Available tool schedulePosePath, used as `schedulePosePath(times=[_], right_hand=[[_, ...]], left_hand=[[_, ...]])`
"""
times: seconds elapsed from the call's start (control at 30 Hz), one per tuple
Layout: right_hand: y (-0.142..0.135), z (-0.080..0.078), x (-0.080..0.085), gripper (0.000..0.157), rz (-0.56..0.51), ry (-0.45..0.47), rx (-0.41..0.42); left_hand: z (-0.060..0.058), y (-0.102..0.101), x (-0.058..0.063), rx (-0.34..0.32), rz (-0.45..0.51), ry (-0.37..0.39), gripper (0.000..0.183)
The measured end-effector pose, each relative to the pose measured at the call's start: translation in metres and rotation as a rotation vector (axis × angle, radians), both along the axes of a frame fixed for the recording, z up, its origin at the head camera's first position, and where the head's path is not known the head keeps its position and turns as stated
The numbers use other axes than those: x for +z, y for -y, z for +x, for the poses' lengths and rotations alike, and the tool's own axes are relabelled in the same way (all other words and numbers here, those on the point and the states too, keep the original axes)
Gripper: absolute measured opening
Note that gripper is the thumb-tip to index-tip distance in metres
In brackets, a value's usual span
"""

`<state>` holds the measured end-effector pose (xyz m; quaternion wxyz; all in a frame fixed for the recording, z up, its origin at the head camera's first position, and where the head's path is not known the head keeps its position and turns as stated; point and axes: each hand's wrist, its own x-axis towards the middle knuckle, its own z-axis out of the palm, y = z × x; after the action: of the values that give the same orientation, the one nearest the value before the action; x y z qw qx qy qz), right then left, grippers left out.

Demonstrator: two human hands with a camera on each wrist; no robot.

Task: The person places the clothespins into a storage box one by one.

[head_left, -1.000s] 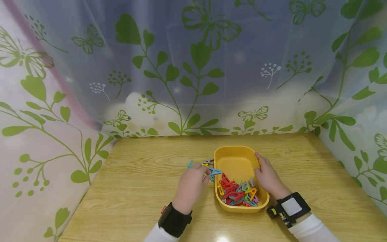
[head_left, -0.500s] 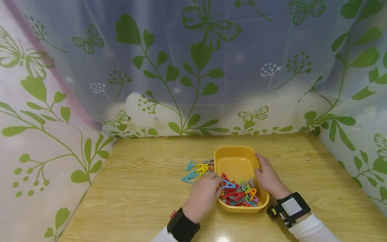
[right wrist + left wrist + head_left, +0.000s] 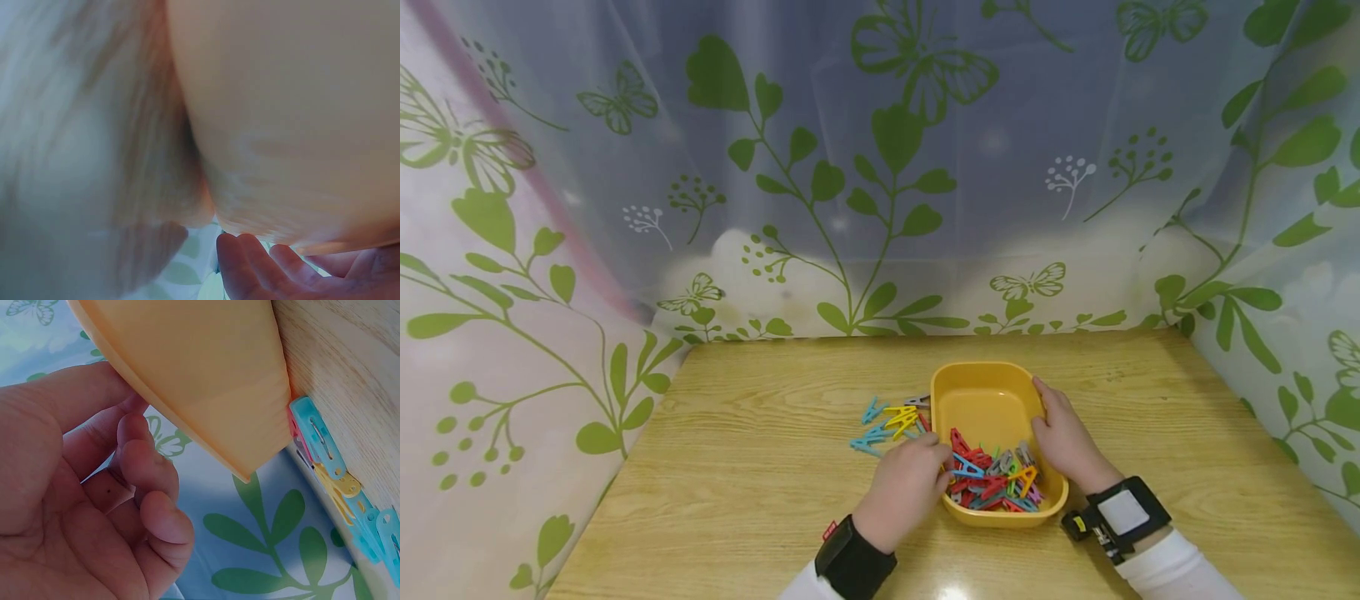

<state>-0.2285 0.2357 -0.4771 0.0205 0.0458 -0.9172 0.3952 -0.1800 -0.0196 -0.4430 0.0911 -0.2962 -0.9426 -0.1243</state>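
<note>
A yellow plastic tub (image 3: pixel 1000 520) holds a heap of coloured clothespins (image 3: pixel 988 485) at its near end. My left hand (image 3: pixel 901 483) hangs over the tub's left rim, fingers loosely curled. Just beyond its fingertips a light blue clothespin (image 3: pixel 967 470) lies on top of the heap, apart from the hand. The left wrist view shows the index finger reaching past the rim, its tip hidden behind the tub wall (image 3: pixel 212 381). My right hand (image 3: pixel 1069 442) grips the right rim, thumb inside; its fingers (image 3: pixel 262 265) show against the outer wall in the right wrist view.
Left of the tub, loose clothespins lie on the wooden table (image 3: pixel 737 467): light blue ones (image 3: pixel 871 439), yellow ones (image 3: pixel 901 419) and a grey one (image 3: pixel 916 402) beside the tub wall. A patterned curtain (image 3: pixel 820 275) stands along the back and both sides.
My left hand has carried the light blue clothespin rightward and nearer, over the tub. The clothespin has since dropped slightly onto the heap while that hand stayed put. My right hand has not moved.
</note>
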Motion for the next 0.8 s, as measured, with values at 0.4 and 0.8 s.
schedulePosePath(times=[0.4, 0.8], right_hand=[[-0.001, -0.002, -0.003, 0.06, -0.008, -0.003, -0.003], [-0.001, -0.002, -0.003, 0.06, -0.003, 0.009, -0.01]], left_hand=[[-0.002, 0.001, 0.0, 0.004, 0.003, 0.031, 0.01], [-0.014, 0.024, 0.009, 0.103, 0.11, 0.052, 0.01]])
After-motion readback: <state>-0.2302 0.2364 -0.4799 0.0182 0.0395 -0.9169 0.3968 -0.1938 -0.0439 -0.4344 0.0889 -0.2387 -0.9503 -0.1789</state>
